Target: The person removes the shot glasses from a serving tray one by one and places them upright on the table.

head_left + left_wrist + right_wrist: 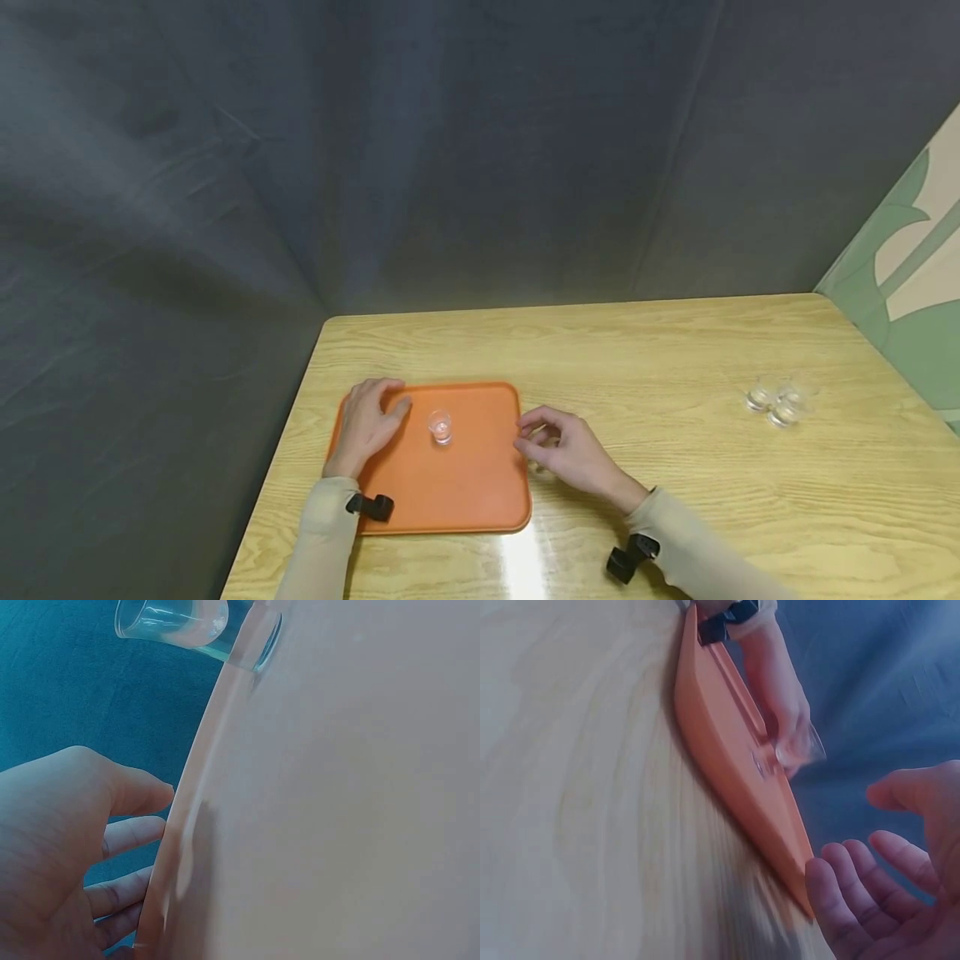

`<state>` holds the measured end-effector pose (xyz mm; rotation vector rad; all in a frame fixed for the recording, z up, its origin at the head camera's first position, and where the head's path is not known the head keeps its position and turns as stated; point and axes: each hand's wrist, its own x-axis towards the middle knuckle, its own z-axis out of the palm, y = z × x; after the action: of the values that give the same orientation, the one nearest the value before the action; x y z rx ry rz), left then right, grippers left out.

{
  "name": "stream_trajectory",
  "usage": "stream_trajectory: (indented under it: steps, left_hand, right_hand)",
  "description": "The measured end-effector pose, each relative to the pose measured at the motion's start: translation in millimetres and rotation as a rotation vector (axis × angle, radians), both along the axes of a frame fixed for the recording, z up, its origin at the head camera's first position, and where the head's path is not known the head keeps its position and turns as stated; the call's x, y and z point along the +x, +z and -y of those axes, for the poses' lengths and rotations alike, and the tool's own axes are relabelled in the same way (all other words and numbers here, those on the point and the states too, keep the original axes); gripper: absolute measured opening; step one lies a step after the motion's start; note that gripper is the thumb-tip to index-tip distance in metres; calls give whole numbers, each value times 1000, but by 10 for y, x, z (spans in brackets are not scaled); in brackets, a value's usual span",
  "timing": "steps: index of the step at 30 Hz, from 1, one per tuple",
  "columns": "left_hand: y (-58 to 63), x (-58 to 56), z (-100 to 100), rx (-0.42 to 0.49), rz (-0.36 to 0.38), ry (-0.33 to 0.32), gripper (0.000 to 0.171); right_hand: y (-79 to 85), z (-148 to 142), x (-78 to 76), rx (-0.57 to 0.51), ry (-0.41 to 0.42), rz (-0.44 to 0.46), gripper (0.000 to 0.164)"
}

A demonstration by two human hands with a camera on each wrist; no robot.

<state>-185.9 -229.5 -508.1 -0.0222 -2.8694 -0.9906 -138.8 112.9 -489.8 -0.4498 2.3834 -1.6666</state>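
Note:
A small clear glass (441,428) stands upright on an orange tray (465,492), left of its middle. In the left wrist view, the glass (187,622) shows at the top. My left hand (367,421) is over the tray's left side near the far left corner, thumb and fingers spread apart around nothing. Its fingertips come right up to the tray rim (154,900) in the left wrist view. At the tray's right edge is my right hand (566,446), loosely bent, with bare space between thumb and fingers. The right wrist view has its fingertips close by the tray (720,735).
Several similar clear glasses (780,402) stand close together on the right of the wooden table (637,358). A dark curtain (487,167) hangs behind and to the left. Green and beige patterned fabric (907,292) is at the right edge.

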Motion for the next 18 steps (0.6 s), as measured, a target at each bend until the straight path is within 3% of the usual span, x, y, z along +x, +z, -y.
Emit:
stream_trajectory:
  steps: [7,18]
  left_hand:
    - [-1,6,-18,0,-12,1,35]
    - [-11,-9,-6,4,-20,-1,35]
  right_hand:
    - [35,268,-4,-46,51,26,32]
    - [21,647,-77,29,65,-13,40]
